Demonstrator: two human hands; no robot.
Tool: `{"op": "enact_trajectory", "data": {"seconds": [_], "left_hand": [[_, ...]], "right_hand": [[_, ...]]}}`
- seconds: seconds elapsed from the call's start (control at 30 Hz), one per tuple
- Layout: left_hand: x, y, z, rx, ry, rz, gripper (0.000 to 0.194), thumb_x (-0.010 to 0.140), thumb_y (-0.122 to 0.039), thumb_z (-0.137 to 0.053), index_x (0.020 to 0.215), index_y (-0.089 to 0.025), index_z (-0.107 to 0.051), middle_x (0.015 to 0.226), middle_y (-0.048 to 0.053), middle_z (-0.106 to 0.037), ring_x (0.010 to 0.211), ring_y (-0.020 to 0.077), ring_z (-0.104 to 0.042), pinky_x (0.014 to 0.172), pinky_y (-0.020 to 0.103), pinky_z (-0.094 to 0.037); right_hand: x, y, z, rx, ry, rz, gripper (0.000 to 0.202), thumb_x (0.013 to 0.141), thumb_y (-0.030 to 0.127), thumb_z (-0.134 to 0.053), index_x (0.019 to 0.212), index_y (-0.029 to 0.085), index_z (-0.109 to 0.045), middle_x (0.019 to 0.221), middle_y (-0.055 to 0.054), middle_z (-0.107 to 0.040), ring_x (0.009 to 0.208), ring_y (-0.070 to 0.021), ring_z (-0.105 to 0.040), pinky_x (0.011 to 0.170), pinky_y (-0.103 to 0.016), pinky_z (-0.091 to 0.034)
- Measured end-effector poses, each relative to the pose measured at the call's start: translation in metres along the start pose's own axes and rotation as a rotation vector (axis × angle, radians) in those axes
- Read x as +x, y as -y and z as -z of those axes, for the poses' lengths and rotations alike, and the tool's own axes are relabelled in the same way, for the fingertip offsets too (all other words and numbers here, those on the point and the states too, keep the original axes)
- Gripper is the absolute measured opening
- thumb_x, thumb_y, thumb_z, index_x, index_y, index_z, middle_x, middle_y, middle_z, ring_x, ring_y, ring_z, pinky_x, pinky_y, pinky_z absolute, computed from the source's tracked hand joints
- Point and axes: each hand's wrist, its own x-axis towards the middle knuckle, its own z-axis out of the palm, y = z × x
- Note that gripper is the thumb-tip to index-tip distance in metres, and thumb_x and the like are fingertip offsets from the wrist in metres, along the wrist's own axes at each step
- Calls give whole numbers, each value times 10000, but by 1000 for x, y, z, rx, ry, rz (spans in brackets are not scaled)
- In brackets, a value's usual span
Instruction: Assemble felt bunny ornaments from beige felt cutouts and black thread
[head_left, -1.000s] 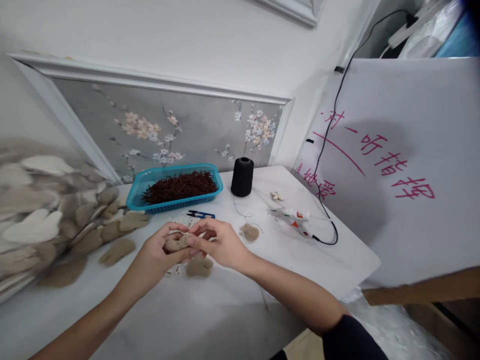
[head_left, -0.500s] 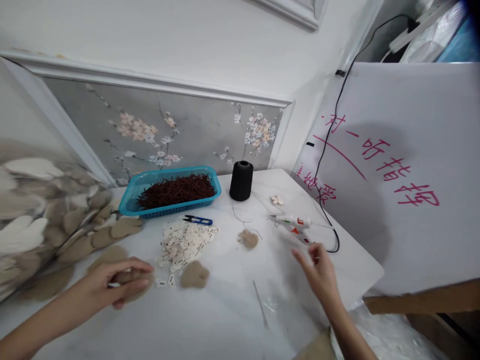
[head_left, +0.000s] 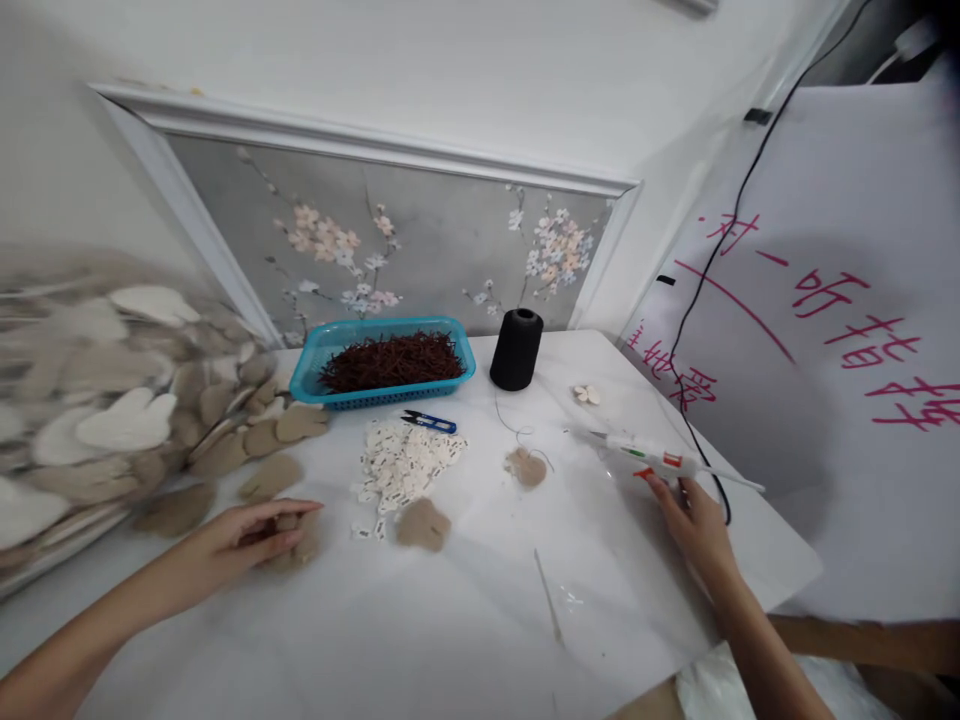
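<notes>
My left hand (head_left: 244,540) is closed, thumb and fingers around a small beige fabric piece (head_left: 307,540) above the white table. On the right, my right hand (head_left: 697,525) closes on the handle of a white glue gun (head_left: 630,448) with an orange trigger, its nozzle pointing left. Between the hands lie another beige fabric piece (head_left: 424,525), a pile of small white printed labels (head_left: 409,460) and a smaller beige scrap (head_left: 526,467) beside loose dark thread. Blue-handled thread snips (head_left: 429,421) lie at the back edge of the labels.
A blue basket (head_left: 307,375) of dark brown strips and a black thread cone (head_left: 517,350) stand near the wall. A clear bag of beige and white pieces (head_left: 120,400) fills the left. A thin stick (head_left: 549,598) lies in front; a black cord (head_left: 701,290) hangs at right.
My right hand has moved from empty air near the glue gun onto its handle. My left hand keeps its fabric piece. The view has shifted, so the scene sits farther right.
</notes>
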Motion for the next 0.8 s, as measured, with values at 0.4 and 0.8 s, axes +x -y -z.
{"op": "enact_trajectory", "data": {"seconds": [0.4, 0.8], "left_hand": [[9, -50, -24, -78, 29, -132, 412, 777, -535, -523, 1128, -348, -630, 1248, -26, -576, 1168, 189, -528, 978, 250, -466], [-10, -48, -22, -198, 149, -100, 369, 776, -535, -519, 943, -245, -675, 933, 50, -639, 826, 141, -573, 687, 166, -470]], "right_hand": [[8, -11, 12, -78, 96, 99, 655, 738, 810, -334, 662, 175, -479, 586, -47, -496, 528, -159, -424, 522, -287, -296], [6, -24, 12, -92, 25, 140, 613, 709, 720, -520, 868, 131, -570, 831, -123, -605, 758, -247, -533, 658, -345, -389]]}}
